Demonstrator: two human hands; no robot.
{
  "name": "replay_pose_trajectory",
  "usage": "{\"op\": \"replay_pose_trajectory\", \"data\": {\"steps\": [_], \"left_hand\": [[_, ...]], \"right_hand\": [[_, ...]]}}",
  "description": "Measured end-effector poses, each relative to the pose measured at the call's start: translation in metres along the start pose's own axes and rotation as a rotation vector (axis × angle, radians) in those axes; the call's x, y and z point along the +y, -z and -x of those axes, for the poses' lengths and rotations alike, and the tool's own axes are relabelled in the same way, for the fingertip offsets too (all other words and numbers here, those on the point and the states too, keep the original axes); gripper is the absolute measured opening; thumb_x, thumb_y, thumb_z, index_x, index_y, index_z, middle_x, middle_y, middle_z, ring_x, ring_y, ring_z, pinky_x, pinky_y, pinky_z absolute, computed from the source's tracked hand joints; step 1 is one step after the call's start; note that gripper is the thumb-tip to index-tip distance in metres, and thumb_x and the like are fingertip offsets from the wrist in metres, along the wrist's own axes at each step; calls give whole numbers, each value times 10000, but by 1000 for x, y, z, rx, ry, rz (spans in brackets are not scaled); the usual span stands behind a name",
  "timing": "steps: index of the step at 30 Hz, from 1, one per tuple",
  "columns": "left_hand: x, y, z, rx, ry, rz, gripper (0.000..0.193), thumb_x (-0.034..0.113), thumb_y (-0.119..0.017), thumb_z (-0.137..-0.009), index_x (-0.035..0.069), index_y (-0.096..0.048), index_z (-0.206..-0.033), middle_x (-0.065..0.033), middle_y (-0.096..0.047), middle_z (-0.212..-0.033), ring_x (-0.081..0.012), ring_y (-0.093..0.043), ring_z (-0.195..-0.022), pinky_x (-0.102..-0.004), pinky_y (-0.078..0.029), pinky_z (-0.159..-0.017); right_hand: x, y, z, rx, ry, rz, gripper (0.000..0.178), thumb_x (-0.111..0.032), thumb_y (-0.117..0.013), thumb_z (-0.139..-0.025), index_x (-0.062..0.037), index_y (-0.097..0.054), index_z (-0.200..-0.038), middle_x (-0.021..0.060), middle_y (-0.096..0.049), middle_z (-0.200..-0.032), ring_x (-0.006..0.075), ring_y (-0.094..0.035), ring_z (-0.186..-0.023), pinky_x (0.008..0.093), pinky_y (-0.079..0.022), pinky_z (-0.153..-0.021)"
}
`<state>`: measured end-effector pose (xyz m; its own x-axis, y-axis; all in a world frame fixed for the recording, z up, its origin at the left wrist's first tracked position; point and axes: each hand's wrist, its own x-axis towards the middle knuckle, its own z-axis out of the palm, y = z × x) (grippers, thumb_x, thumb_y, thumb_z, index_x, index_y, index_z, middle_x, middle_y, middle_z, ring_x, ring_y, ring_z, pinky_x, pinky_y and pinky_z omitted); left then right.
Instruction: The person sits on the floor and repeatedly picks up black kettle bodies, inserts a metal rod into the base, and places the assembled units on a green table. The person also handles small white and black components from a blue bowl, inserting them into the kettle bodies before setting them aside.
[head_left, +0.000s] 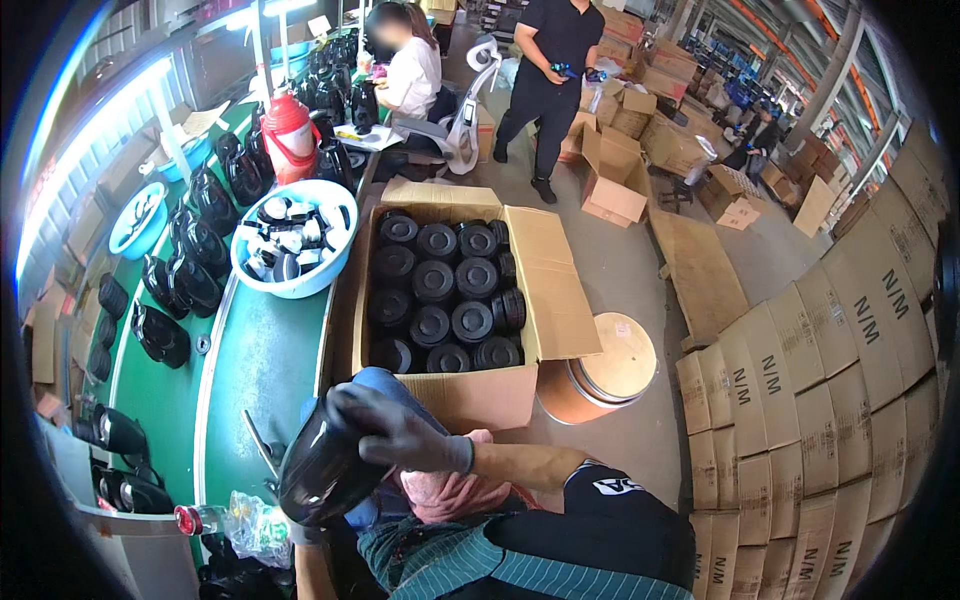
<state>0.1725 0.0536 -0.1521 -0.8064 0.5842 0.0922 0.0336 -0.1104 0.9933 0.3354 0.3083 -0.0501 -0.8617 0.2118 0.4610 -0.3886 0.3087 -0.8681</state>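
Observation:
A glossy black jug body (318, 470) is tilted in front of me at the edge of the green work line. My right hand (405, 432), in a dark grey glove, is closed over its upper end, the fingers pressed to the shell. At its lower end is my left hand (306, 534), mostly hidden behind the shell; only a bit of glove and the wrist show. A metal rod (258, 440) rises beside the jug body. Close to my left hand lies a clear plastic bottle with a red cap (190, 520).
An open carton (460, 388) of round black parts stands ahead, beside a round drum (618, 355). Blue basins (335, 270) of small parts, a red thermos (290, 140) and several black jug bodies (160, 335) occupy the green line (245, 370). Stacked cartons (790, 400) wall the right. Other people are farther back.

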Motion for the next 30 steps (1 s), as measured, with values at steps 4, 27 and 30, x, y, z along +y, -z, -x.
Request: {"op": "replay_pose_trajectory", "data": {"steps": [4, 27, 30], "left_hand": [[102, -14, -10, -8, -817, -1026, 283, 153, -773, -879, 38, -762, -1138, -189, -773, -1104, -376, -777, -957, -439, -614, -844], [-41, 43, 7, -18, 17, 128, 571, 524, -597, -1052, -3, -678, -1257, -109, -756, -1152, -249, -733, -1044, -426, -596, -954], [-71, 44, 7, -34, 31, 245, 630, 589, -501, -1099, 6, -664, -1275, -115, -744, -1191, -253, -718, -1072, -440, -591, -984]], "right_hand": [[105, -11, 39, 12, -546, -341, 588, -379, -429, -1175, -18, -417, -1639, 191, -437, -1630, 275, -438, -1518, 383, -298, -1294], [-13, 5, 26, -86, 137, 192, 978, -703, -439, -1087, -45, -144, -1748, 229, -144, -1803, 378, -168, -1669, 455, -163, -1338], [-24, -1, 15, -50, 369, 201, 965, -691, -478, -1073, -33, -227, -1733, 266, -200, -1780, 423, -193, -1657, 518, -145, -1332]]}}
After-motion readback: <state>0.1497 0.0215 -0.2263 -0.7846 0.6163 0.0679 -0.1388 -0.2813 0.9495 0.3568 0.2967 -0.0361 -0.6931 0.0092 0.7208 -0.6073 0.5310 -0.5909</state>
